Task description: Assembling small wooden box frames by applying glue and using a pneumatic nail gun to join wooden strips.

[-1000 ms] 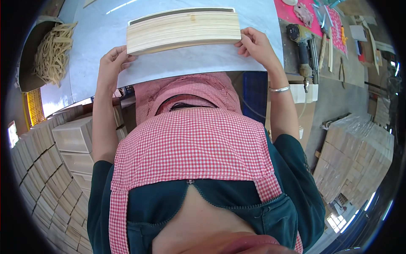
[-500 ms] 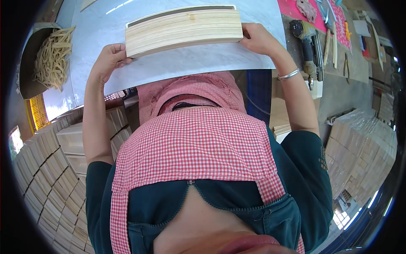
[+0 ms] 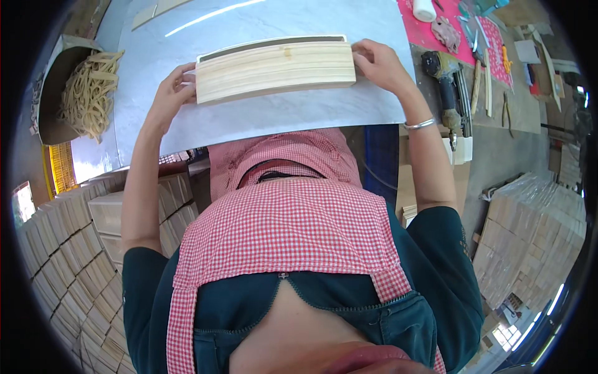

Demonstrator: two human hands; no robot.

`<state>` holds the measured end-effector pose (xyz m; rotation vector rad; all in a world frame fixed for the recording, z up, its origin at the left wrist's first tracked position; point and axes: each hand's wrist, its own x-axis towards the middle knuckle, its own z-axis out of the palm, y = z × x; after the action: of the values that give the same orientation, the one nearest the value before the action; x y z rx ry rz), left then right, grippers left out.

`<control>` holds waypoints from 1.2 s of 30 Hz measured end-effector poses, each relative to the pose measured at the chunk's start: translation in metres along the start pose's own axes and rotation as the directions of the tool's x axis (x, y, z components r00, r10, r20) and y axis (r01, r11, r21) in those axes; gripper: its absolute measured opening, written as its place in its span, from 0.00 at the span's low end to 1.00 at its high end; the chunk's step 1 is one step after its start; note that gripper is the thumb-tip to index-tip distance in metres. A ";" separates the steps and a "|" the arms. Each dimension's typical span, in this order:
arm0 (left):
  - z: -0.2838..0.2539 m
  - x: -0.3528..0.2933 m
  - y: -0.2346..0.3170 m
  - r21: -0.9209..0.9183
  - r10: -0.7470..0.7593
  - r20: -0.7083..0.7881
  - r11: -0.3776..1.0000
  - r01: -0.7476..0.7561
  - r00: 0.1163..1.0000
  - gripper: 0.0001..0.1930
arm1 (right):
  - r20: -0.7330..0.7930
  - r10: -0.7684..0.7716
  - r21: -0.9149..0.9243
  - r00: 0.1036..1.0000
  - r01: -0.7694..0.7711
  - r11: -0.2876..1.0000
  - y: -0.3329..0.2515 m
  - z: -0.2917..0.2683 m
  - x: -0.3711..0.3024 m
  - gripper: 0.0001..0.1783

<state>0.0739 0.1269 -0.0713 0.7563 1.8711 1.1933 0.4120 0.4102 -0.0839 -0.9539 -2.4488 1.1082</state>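
Note:
A long, narrow box of pale wood (image 3: 274,70) rests on the marbled white-grey tabletop. Its broad side with a small brown knot faces me, and a dark opening runs along its far upper edge. At the box's left end is my left hand (image 3: 172,96), fingers spread apart, the tips against or right beside the wood. My right hand (image 3: 383,65) is at the other end with thumb and forefinger apart, close to the corner. Whether the right fingertips still touch the wood I cannot tell. Neither hand is wrapped round the box.
Left of the table, a bin (image 3: 53,96) holds tangled tan strips (image 3: 92,93). A power tool (image 3: 447,90), pliers (image 3: 507,115) and a pink cloth (image 3: 420,34) lie to the right. Flat wooden pieces (image 3: 144,17) are at the far left. Wooden stacks (image 3: 62,249) flank me.
My fingers have loosened from the box's two ends. The box looks slightly smaller and lower in view, flat on the table. The whole view has shifted, showing more of the table's far side.

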 end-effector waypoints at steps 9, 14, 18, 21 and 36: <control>-0.006 0.028 -0.009 0.074 0.071 -0.058 0.995 -0.067 0.996 0.20 | 0.186 0.132 0.344 0.974 -0.191 0.919 0.015 0.009 0.029 0.05; -0.015 0.044 -0.013 0.295 -0.070 0.019 0.953 0.062 0.997 0.17 | 0.259 0.178 0.045 0.949 -0.196 0.980 -0.001 0.004 0.036 0.03; -0.018 0.047 -0.025 0.308 -0.099 0.050 0.948 0.079 0.994 0.17 | -0.004 -0.048 -0.181 0.999 0.047 0.982 0.010 0.011 0.032 0.06; 0.004 0.018 0.000 0.102 -0.002 -0.026 0.995 0.005 1.000 0.19 | -0.186 -0.115 -0.072 0.976 0.103 0.992 0.032 -0.020 0.008 0.08; -0.025 -0.038 -0.057 -0.185 -0.041 -0.307 0.983 -0.018 0.951 0.19 | -0.797 0.492 -0.200 0.351 -0.921 0.334 0.260 -0.230 -0.135 0.16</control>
<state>0.0678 0.0630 -0.1063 0.4740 1.9731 1.5263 0.7445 0.5738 -0.1248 -2.4390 -1.6784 -0.0997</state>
